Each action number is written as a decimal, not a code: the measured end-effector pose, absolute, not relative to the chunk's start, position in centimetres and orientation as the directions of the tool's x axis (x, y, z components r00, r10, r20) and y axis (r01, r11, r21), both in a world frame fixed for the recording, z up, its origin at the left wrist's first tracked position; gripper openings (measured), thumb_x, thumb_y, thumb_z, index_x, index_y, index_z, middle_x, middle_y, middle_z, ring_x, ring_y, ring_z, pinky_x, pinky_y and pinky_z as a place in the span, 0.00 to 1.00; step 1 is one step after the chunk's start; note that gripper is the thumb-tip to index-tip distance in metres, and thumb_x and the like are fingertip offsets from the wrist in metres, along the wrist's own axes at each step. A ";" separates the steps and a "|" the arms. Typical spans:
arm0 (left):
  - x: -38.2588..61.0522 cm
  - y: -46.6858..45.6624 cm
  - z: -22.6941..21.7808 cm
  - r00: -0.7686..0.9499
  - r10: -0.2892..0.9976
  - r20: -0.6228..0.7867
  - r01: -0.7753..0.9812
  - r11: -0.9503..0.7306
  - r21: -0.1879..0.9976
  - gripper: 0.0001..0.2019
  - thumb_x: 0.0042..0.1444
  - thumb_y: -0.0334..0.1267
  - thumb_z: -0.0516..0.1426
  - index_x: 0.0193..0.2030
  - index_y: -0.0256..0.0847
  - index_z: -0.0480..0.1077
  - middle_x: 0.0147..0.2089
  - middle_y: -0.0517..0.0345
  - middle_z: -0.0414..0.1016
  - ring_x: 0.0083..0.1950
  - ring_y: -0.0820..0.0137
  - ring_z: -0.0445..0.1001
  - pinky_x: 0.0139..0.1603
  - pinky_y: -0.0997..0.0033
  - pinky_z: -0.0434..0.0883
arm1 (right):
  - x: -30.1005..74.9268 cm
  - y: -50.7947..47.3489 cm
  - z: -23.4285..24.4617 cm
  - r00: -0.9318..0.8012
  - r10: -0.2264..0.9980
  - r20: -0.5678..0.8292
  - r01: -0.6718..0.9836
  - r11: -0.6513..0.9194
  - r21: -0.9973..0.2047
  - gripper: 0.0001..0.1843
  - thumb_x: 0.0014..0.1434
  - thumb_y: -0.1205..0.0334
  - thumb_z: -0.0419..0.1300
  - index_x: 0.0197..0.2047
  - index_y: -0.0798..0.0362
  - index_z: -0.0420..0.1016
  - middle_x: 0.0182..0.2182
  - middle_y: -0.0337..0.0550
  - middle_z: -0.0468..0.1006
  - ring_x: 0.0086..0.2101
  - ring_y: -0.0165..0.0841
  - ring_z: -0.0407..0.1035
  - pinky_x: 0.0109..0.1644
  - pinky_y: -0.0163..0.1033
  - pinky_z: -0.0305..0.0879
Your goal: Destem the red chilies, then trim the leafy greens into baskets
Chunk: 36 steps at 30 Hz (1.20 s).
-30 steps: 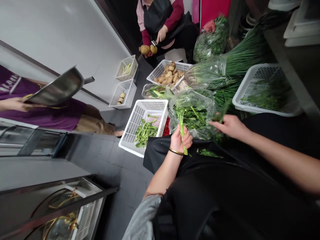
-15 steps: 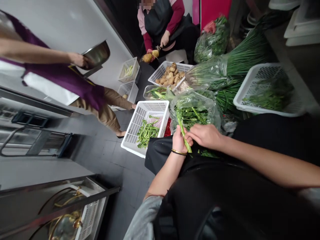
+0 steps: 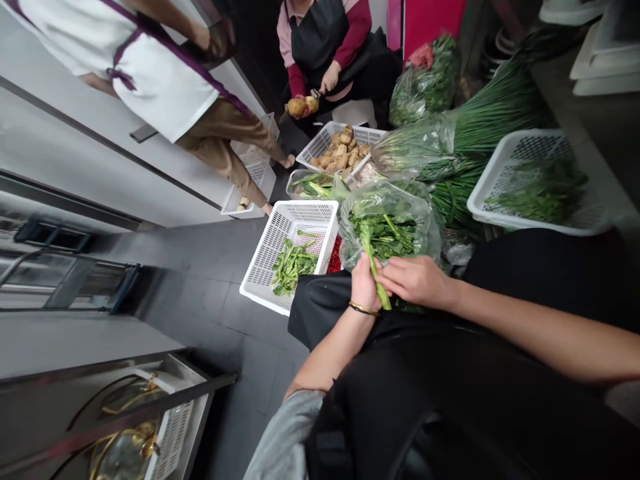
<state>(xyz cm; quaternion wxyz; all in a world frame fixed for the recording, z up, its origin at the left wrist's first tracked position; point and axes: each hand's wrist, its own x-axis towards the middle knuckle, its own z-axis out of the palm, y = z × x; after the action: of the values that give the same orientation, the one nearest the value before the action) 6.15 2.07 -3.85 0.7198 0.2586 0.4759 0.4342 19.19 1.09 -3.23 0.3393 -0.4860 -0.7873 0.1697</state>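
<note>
My left hand [image 3: 363,283], a thin bangle on its wrist, is closed round a green leafy stalk [image 3: 375,267] held upright over my black apron. My right hand [image 3: 415,280] meets it from the right, fingers pinched on the same stalk. Just beyond the hands stands a clear plastic bag of leafy greens [image 3: 387,223]. To the left, a white slotted basket [image 3: 273,253] on the floor holds several trimmed green stems [image 3: 293,263].
Bundled chives in plastic [image 3: 450,143] and a white basket of greens [image 3: 537,180] lie at the right. A seated person peels potatoes above a basket of potatoes [image 3: 340,150]. Another person in a white apron [image 3: 165,73] walks past at upper left. A steel rack [image 3: 125,413] is lower left.
My right hand came in from the right and joined the left on the stalk. The walking person carrying a metal bowl moved from the left edge toward the top of the view.
</note>
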 end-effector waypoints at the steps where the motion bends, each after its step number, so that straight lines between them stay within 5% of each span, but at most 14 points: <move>1: 5.9 2.2 -3.9 0.125 0.896 -0.427 -0.366 0.442 0.819 0.24 0.51 0.62 0.54 0.27 0.39 0.60 0.13 0.67 0.58 0.11 0.78 0.57 0.12 0.80 0.55 | 19.7 0.6 -3.5 -0.371 0.874 0.315 0.655 0.487 -0.578 0.20 0.61 0.49 0.52 0.25 0.53 0.73 0.24 0.44 0.74 0.25 0.29 0.65 0.25 0.34 0.49; 5: 5.6 1.6 -4.2 0.162 0.939 -0.305 -0.183 0.332 0.925 0.23 0.52 0.61 0.54 0.29 0.40 0.62 0.15 0.68 0.60 0.13 0.78 0.59 0.13 0.81 0.57 | 23.0 1.8 -3.6 -0.322 0.947 -0.012 0.658 0.215 -0.721 0.23 0.49 0.39 0.61 0.24 0.51 0.72 0.17 0.40 0.70 0.18 0.28 0.61 0.21 0.33 0.48; 10: 6.4 0.6 -3.8 0.293 0.928 -0.230 -0.143 0.281 0.949 0.21 0.53 0.58 0.55 0.31 0.39 0.63 0.18 0.67 0.62 0.15 0.79 0.61 0.16 0.81 0.60 | 22.5 4.6 -2.1 -0.235 0.958 -0.167 0.071 -0.154 -0.986 0.24 0.49 0.41 0.63 0.21 0.54 0.66 0.14 0.37 0.67 0.15 0.25 0.60 0.20 0.32 0.56; 14: 6.3 0.8 -3.2 0.366 0.890 -0.273 -0.403 0.416 0.815 0.19 0.57 0.56 0.53 0.31 0.40 0.60 0.16 0.69 0.56 0.12 0.80 0.54 0.12 0.81 0.55 | 19.1 4.1 -3.4 -0.233 0.959 -0.164 -0.486 -0.261 -0.834 0.21 0.43 0.47 0.69 0.25 0.55 0.67 0.16 0.34 0.68 0.16 0.23 0.60 0.19 0.30 0.58; 16: 5.8 1.1 -3.0 0.459 0.829 -0.321 -0.462 0.531 0.711 0.19 0.59 0.55 0.50 0.30 0.40 0.59 0.16 0.69 0.53 0.12 0.80 0.50 0.11 0.81 0.51 | 18.3 3.5 -4.4 -0.231 0.951 -0.205 -0.588 -0.304 -0.749 0.20 0.43 0.50 0.70 0.29 0.56 0.69 0.19 0.35 0.70 0.16 0.22 0.60 0.18 0.29 0.57; 20: 4.6 1.6 -3.0 0.657 0.621 -0.427 -0.394 0.766 0.508 0.20 0.63 0.53 0.45 0.26 0.40 0.58 0.14 0.68 0.46 0.11 0.80 0.43 0.09 0.82 0.44 | 19.6 3.5 -4.7 -0.304 0.918 -0.253 -0.513 -0.382 -0.769 0.18 0.42 0.55 0.70 0.31 0.58 0.72 0.20 0.37 0.72 0.16 0.22 0.60 0.18 0.29 0.57; 25: 4.3 1.4 -3.3 0.726 0.511 -0.461 -0.307 0.839 0.449 0.22 0.62 0.55 0.44 0.24 0.42 0.55 0.11 0.70 0.41 0.09 0.80 0.38 0.07 0.82 0.38 | 21.3 4.3 -3.0 -0.497 0.858 -0.130 -0.432 -0.374 -0.821 0.18 0.43 0.55 0.68 0.35 0.58 0.73 0.18 0.37 0.71 0.16 0.24 0.61 0.18 0.31 0.58; 29: 4.8 1.2 -3.2 0.669 0.588 -0.454 -0.350 0.788 0.506 0.26 0.57 0.64 0.44 0.25 0.41 0.56 0.12 0.71 0.43 0.09 0.81 0.38 0.08 0.82 0.41 | 20.6 4.2 -3.0 -0.388 0.919 -0.071 -0.306 -0.201 -0.931 0.15 0.47 0.52 0.65 0.28 0.55 0.68 0.18 0.38 0.71 0.16 0.25 0.61 0.19 0.32 0.59; 32: 5.4 1.3 -3.1 0.568 0.722 -0.394 -0.421 0.667 0.615 0.22 0.59 0.58 0.48 0.28 0.40 0.59 0.13 0.69 0.51 0.10 0.79 0.48 0.09 0.81 0.50 | 19.6 3.3 -3.2 -0.123 0.991 0.045 0.002 0.045 -0.999 0.13 0.53 0.53 0.60 0.27 0.53 0.66 0.17 0.37 0.70 0.18 0.27 0.63 0.23 0.34 0.62; 36: 5.7 1.9 -3.3 0.424 0.798 -0.429 -0.482 0.600 0.639 0.21 0.59 0.56 0.51 0.26 0.40 0.58 0.13 0.68 0.53 0.10 0.78 0.52 0.10 0.79 0.53 | 19.0 2.1 -3.1 -0.026 0.940 0.341 0.359 0.327 -0.874 0.10 0.55 0.56 0.58 0.27 0.52 0.69 0.24 0.43 0.74 0.27 0.31 0.69 0.33 0.37 0.66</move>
<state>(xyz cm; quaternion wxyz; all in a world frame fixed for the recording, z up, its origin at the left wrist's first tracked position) 5.71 1.88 -3.33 0.8159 0.2156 0.3663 0.3920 18.98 2.08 -3.06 0.4887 -0.4984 -0.6517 0.2968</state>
